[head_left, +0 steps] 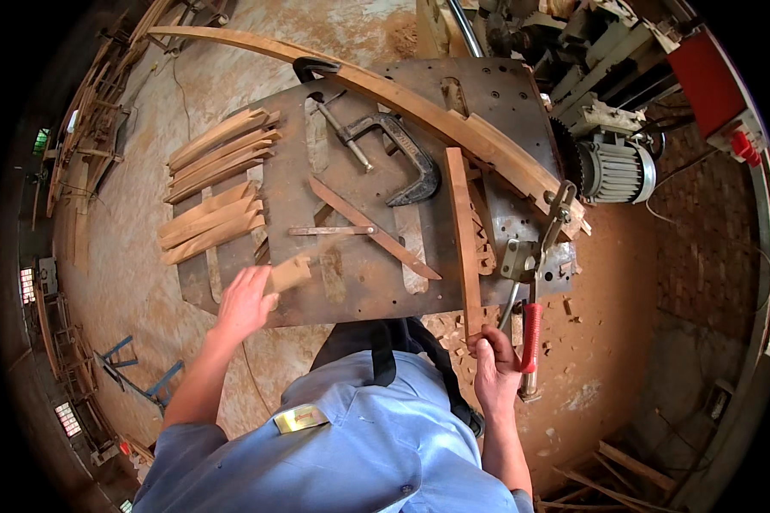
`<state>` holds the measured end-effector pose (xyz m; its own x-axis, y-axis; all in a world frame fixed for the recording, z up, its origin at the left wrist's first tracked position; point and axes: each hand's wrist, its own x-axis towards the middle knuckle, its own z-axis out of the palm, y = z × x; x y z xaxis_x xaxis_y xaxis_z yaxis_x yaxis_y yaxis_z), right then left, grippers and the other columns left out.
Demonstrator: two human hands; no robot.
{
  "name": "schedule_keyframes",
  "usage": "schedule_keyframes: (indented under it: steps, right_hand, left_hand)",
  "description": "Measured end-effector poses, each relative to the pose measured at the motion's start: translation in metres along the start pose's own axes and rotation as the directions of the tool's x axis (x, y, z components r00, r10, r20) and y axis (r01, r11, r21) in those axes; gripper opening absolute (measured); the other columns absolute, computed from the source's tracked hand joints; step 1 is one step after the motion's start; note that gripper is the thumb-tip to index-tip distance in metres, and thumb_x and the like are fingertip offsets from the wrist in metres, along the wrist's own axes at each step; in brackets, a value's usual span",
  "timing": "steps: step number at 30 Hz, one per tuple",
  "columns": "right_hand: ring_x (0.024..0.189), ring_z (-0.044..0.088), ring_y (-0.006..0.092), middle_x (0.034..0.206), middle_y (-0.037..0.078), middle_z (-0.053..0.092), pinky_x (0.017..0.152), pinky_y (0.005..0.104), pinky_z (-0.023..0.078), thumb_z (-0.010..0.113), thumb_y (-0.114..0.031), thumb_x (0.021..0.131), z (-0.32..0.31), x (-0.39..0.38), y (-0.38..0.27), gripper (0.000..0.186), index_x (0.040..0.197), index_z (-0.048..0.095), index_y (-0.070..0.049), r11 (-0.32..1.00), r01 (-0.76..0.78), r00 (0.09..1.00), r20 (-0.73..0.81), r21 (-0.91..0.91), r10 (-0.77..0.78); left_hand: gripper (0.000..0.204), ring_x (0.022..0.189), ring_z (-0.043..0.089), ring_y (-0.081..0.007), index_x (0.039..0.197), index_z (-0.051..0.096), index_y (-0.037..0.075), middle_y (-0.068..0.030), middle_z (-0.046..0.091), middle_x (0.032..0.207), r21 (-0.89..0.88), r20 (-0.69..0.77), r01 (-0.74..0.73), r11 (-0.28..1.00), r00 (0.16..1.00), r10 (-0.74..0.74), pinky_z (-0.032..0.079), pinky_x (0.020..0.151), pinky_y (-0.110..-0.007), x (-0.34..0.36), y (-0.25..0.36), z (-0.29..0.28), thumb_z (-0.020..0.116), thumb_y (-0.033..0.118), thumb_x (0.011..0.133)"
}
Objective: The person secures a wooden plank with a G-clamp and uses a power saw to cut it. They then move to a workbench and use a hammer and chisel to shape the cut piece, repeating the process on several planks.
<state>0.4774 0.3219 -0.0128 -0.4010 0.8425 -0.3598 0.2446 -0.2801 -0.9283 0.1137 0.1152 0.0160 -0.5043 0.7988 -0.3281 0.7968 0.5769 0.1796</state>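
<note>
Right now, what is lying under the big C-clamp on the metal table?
The C-clamp lies flat on the bare metal table, its screw pointing up-left. Beside it lie a thin wood strip and a long slat held by the right hand. Whatever is directly beneath its frame is covered.

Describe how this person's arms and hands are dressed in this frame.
Both forearms are bare below short, light blue shirt sleeves. The left hand and right hand wear no gloves; no watch or rings are visible. The shirt has a small shiny badge on its chest.

Small yellowish rectangular label on blue shirt pocket
</note>
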Motion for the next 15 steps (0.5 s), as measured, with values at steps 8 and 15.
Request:
schedule_keyframes:
  steps: [8,15]
  right_hand:
    - [0.078,0.063,0.016,0.09,0.009,0.066,0.074,0.0283,0.052,0.064,-0.001,0.091,0.046,0.022,-0.031,0.021,0.111,0.063,0.004,0.975,0.171,0.981,0.12,-0.14,-0.155]
    - [0.103,0.06,0.0361,0.112,0.019,0.062,0.089,0.0416,0.049,0.069,-0.007,0.087,0.069,0.106,-0.07,0.032,0.116,0.06,0.002,0.787,0.384,0.89,-0.032,-0.484,-0.454]
  left_hand:
    - [0.052,0.11,0.056,-0.0395,0.125,0.053,-0.002,-0.0217,0.059,0.118,0.163,-0.392,-0.347,0.924,0.836,0.383,0.046,0.094,-0.046,0.101,0.022,-0.107,0.069,0.001,0.076]
    - [0.047,0.11,0.058,-0.032,0.124,0.056,0.003,-0.0133,0.062,0.115,0.394,-0.371,-0.472,0.788,0.703,0.607,0.047,0.094,-0.042,0.245,0.037,-0.138,0.064,-0.001,0.078]
